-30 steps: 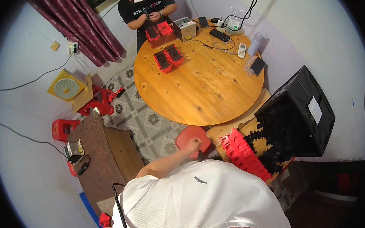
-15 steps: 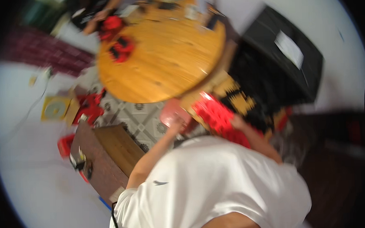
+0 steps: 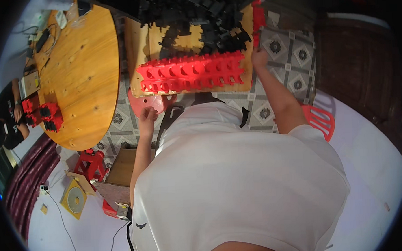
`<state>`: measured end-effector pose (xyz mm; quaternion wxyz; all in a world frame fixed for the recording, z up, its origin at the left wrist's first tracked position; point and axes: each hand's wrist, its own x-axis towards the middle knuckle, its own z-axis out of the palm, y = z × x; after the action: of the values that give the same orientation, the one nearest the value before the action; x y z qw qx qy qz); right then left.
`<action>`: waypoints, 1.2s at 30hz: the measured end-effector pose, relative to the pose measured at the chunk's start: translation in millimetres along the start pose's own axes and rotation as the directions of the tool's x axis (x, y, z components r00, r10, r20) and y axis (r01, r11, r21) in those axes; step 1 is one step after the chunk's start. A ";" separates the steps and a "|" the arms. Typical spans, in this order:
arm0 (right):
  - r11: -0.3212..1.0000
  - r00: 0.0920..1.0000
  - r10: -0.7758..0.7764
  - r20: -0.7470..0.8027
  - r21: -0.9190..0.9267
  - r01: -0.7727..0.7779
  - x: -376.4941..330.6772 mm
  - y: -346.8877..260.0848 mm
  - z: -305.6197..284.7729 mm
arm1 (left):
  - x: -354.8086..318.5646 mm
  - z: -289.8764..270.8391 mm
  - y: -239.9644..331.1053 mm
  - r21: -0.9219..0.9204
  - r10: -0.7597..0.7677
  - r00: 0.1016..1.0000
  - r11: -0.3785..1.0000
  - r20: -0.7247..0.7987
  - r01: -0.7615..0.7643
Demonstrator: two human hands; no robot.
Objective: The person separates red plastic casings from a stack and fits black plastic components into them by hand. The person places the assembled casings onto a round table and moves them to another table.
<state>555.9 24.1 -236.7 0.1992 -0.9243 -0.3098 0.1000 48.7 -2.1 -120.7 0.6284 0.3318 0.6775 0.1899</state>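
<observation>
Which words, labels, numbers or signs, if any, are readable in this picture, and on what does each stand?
No readable text to quote.
Dark shirt of the co-worker: pale marks, too small to read.
Pale patch on that person's head: too small to read.
White shirt: dark curved mark, no letters.

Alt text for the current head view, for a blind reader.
Red slotted parts and black pieces lie on a wooden tabletop before a person in white, left hand near a red stool, right hand beside the tabletop's edge.
</observation>
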 end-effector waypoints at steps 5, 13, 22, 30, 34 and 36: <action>0.998 0.491 0.062 0.869 -0.067 -0.007 3.1 63.5 2.5 | 40.6 31.7 26.7 0.433 0.350 0.932 0.829 0.093 -0.354; 0.907 0.784 0.018 0.620 0.320 -0.274 -90.1 18.3 22.1 | 86.3 213.7 71.3 0.427 0.427 0.356 -0.081 0.831 -0.901; 0.779 0.812 0.101 0.574 0.462 -0.424 -59.4 89.5 -32.3 | 132.2 242.3 56.7 0.440 0.052 0.461 -0.411 0.886 -0.798; 0.894 0.840 -0.278 0.466 0.446 0.049 -110.0 -14.4 -72.7 | 98.3 241.9 54.6 0.311 0.148 0.756 0.848 0.638 -0.429; 0.826 0.697 -0.545 0.466 0.440 0.352 -159.4 -86.0 -78.7 | 47.3 216.4 95.4 -0.135 -0.312 0.520 0.745 0.795 0.653; 0.839 0.630 -0.514 0.582 0.493 0.230 -170.9 -97.2 -74.9 | 47.2 199.5 80.8 -0.217 -0.104 0.641 0.890 0.760 0.402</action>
<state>392.6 -32.7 -116.9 0.2560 -0.6751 -0.5241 0.4517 261.2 55.8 -128.0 0.9163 0.1560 0.3617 0.0730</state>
